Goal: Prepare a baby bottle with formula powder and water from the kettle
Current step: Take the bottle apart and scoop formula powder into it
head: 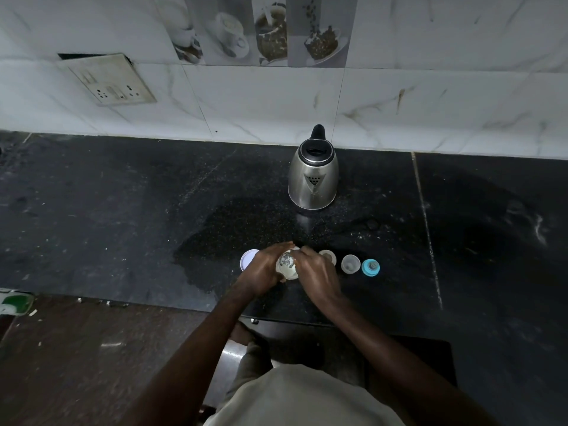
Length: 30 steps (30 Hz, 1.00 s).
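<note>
Head view, looking down on a dark speckled stone counter (123, 210) below a white marble-patterned tiled wall (430, 87). Largest on the counter: a rounded stainless-steel kettle with black lid and handle (313, 179), upright near the wall, spout turned toward the camera, well apart from both hands. Likely heavy if full, stiff, smooth-sided and maybe hot; best taken by the black handle at the back, not by the steel body. A damp-looking patch on the stone between kettle and hands.

Near the counter's front edge, a small round pale container holding whitish powder (288, 265), open at the top. Left hand (261, 269) curled around its left side, fingers closed on the wall. Right hand (316, 273) partly closed at the rim on the right; anything pinched in those fingers, a scoop for instance, too hidden to tell. Probably light and easy to tip, so a steady grip around the body seems wise; the powder spills easily.

Just left of it, a flat white round lid (247, 259). To the right, in a row: a pale round ring-like piece (329, 256), a small clear plastic cap (350, 264), then a blue bottle collar with its teat (370, 267), all small, light and apart from one another.
</note>
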{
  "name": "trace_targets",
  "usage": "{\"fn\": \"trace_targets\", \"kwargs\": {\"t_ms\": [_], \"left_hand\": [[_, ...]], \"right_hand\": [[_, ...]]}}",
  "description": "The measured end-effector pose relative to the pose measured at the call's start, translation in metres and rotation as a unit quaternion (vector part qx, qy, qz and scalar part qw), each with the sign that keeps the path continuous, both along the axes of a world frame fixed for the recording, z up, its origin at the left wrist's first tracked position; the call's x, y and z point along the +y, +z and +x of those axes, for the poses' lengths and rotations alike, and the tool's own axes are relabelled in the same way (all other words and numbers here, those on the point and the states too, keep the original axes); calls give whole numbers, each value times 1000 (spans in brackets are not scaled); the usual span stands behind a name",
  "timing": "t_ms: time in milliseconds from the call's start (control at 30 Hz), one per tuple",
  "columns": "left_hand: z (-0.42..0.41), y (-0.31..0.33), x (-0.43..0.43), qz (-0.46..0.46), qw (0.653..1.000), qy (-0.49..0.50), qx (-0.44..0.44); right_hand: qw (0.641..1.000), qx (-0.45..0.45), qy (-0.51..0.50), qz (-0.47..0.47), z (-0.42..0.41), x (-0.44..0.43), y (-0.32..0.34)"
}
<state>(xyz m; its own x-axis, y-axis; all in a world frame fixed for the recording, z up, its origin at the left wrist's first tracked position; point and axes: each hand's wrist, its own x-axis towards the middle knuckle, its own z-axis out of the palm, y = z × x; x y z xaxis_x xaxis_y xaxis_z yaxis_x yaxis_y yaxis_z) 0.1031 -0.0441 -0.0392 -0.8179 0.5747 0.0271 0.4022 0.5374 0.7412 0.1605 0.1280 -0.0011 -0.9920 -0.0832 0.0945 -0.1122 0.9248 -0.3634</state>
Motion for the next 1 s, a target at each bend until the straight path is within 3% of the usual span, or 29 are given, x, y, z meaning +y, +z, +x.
{"fn": "trace_targets", "kwargs": {"t_ms": [267,433,567,833,1000], "left_hand": [[-2,-2,-1,-31,999,-6,-13],[2,0,0,-12,1000,9,-12],[2,3,-1,-21,1000,10,-10],[0,7,-2,-51,998,16,-26],[2,13,-1,-53,998,20,-27]], "right_hand": [[998,-35,-6,48,6,-7,-13],[992,-34,-102,-68,6,-14,-10],[953,-51,-215,-208,9,-17,-4],[826,-81,-369,-419,26,6,4],[818,-60,-377,-431,27,14,9]]}}
